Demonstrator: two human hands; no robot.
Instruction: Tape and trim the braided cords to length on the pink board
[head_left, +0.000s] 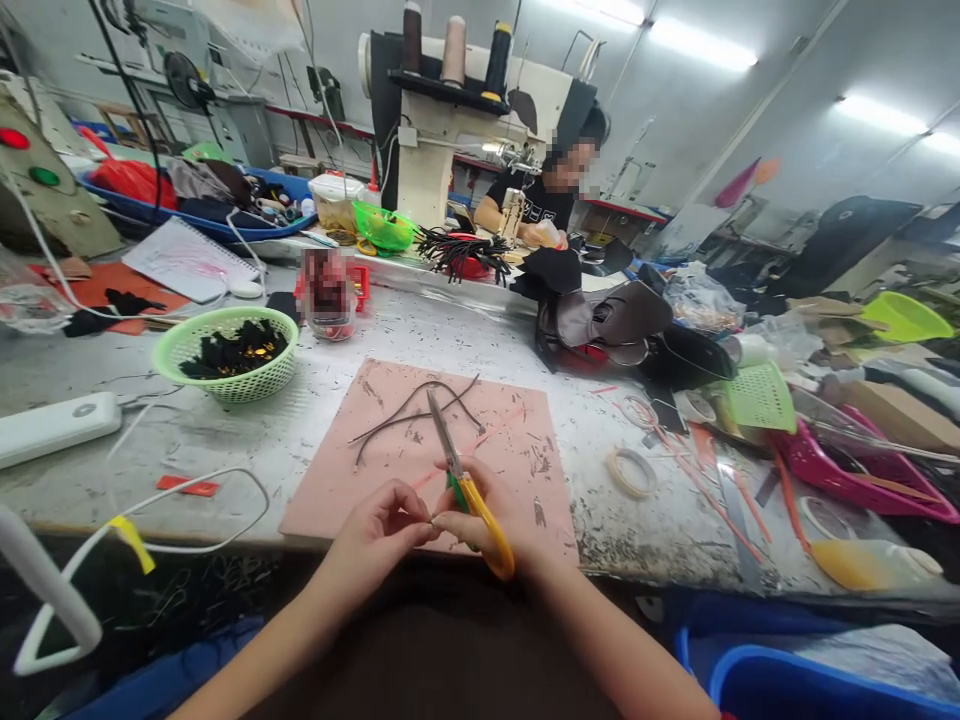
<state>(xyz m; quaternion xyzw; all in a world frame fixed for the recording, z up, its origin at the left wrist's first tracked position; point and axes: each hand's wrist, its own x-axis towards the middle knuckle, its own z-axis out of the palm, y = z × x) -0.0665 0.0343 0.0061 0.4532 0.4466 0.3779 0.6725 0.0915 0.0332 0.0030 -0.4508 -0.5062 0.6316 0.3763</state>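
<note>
Both my hands meet over the near edge of a pink board (pixel 517 440). My right hand (pixel 487 510) is closed around a pair of scissors (pixel 480 510) with yellow and green handles, blades pointing away from me. Its thumb and finger also come up against the fingertips of my left hand (pixel 386 525). That hand is pinched on something small and dark, too little of which shows to name. Dark thin cords (pixel 405 415) lie crossed on the board, just beyond the scissors' tips.
A green basket (pixel 225 385) of black pieces stands left, near a white power strip (pixel 60 428). Tape (pixel 631 472), a steel ruler (pixel 739 525) and a pink basket (pixel 847 475) lie right. Behind a sewing machine (pixel 427 150) sits another person (pixel 551 195).
</note>
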